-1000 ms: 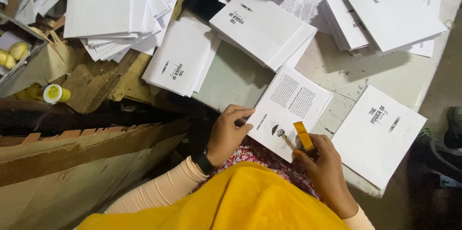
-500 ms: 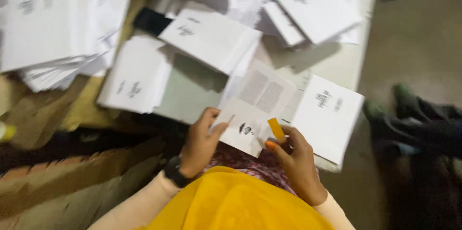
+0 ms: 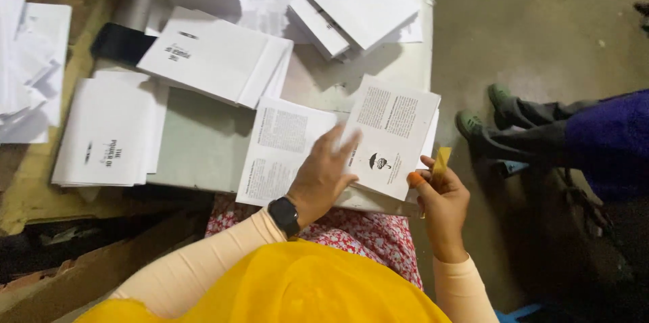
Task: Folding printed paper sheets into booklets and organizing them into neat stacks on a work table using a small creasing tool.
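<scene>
Grey and worn, the tabletop (image 3: pixel 203 144) is carrying loose heaps of white printed booklets, with a bare concrete floor running off to the right where another person's green shoes (image 3: pixel 483 110) are resting. At the near edge an open printed sheet (image 3: pixel 338 147) is lying flat, its right half (image 3: pixel 395 137) lifting into a fold. The left hand (image 3: pixel 324 177), a dark watch (image 3: pixel 285 216) on its wrist, is pressing down near the crease with fingers spread wide and flat. The right hand (image 3: pixel 439 194) is hovering just beside the sheet's right edge, pinching a thin yellow strip (image 3: pixel 441 160) between thumb and fingers, an orange cap showing on one fingertip. I'd judge the paper light, limp and easy to crease or smudge, slippery against its neighbours, so best taken by an outer edge or corner while a palm is pinning it. Closed booklets (image 3: pixel 216 56) beside it are looking stiffer, their stacked spines square and matte, and a dark phone (image 3: pixel 122 42) is lying flat behind them.
</scene>
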